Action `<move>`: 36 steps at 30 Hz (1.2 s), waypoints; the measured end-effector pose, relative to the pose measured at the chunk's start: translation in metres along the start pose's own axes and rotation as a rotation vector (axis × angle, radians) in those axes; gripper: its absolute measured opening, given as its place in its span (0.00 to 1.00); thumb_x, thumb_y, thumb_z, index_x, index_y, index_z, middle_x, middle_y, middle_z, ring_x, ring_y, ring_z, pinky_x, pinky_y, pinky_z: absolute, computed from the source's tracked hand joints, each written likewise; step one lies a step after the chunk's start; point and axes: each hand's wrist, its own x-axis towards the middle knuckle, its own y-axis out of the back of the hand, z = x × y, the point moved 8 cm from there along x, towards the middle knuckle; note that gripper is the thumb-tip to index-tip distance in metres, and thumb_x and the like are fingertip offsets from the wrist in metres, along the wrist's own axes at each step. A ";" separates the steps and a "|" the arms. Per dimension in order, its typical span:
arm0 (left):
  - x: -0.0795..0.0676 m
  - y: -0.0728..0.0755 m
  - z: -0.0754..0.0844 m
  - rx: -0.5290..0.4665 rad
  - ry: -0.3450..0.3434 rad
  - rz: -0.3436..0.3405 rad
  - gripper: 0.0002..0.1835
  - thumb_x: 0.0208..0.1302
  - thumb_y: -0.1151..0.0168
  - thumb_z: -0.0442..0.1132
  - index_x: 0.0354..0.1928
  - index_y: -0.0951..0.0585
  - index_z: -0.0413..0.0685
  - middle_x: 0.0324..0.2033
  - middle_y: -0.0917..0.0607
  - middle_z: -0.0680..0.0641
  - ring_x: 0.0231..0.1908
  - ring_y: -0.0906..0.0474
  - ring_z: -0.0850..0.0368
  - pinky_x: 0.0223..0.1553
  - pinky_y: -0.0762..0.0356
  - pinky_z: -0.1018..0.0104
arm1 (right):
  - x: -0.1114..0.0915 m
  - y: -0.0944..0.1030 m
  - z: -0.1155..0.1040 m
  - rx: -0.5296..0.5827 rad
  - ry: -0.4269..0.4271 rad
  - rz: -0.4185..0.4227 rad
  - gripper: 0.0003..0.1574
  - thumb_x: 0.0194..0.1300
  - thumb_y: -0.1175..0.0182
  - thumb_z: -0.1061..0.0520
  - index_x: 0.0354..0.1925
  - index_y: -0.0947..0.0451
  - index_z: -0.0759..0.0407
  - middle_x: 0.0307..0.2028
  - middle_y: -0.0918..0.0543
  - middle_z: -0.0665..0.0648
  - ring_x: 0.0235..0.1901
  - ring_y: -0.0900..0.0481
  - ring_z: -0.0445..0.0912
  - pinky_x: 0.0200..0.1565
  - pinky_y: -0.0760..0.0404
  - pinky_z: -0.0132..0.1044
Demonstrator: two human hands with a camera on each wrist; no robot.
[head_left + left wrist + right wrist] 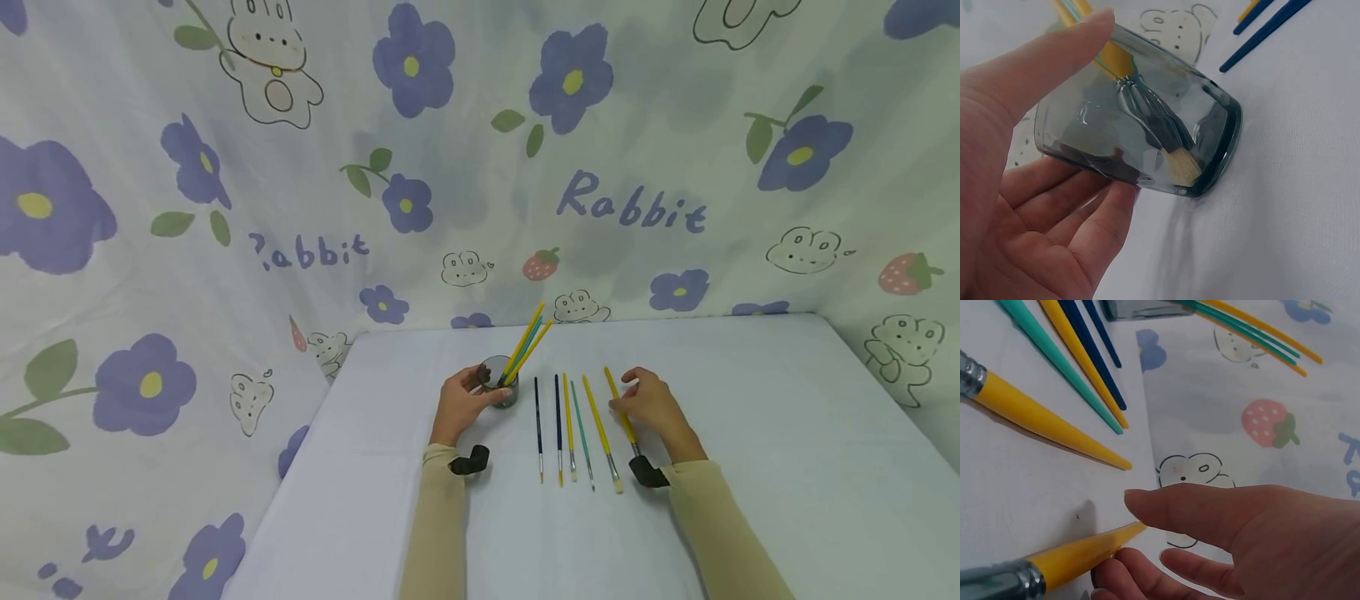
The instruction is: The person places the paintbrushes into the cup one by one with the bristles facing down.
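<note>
Clasping the glass cup [1097, 119] between thumb and fingers of the left hand [461, 404], at ten o'clock of the laid-out brushes [569, 421]! Over at three o'clock, touching the outermost yellow brush [1063, 559] with the right hand [655, 414]; loosely curled, cannot tell whether pinching.

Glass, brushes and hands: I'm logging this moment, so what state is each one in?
Glass: holding brushes; whether lifted, unclear
Brushes in the glass: bristles down, handles leaning out
Two dark blue brushes: lying flat
Slim yellow brush: lying flat
Green brush in the row: lying flat
Wide yellow brush: lying flat
Rightmost yellow brush: whether lifted, unclear
Left hand: gripping the glass
Right hand: at the rightmost yellow brush's handle; pinch unclear
</note>
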 end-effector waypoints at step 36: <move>0.001 0.000 -0.001 -0.007 0.006 -0.007 0.42 0.49 0.16 0.51 0.64 0.21 0.37 0.59 0.15 0.35 0.66 0.21 0.39 0.68 0.19 0.48 | -0.010 0.004 -0.012 0.032 0.019 -0.076 0.31 0.66 0.35 0.56 0.61 0.28 0.73 0.42 0.11 0.66 0.29 0.13 0.45 0.33 0.15 0.37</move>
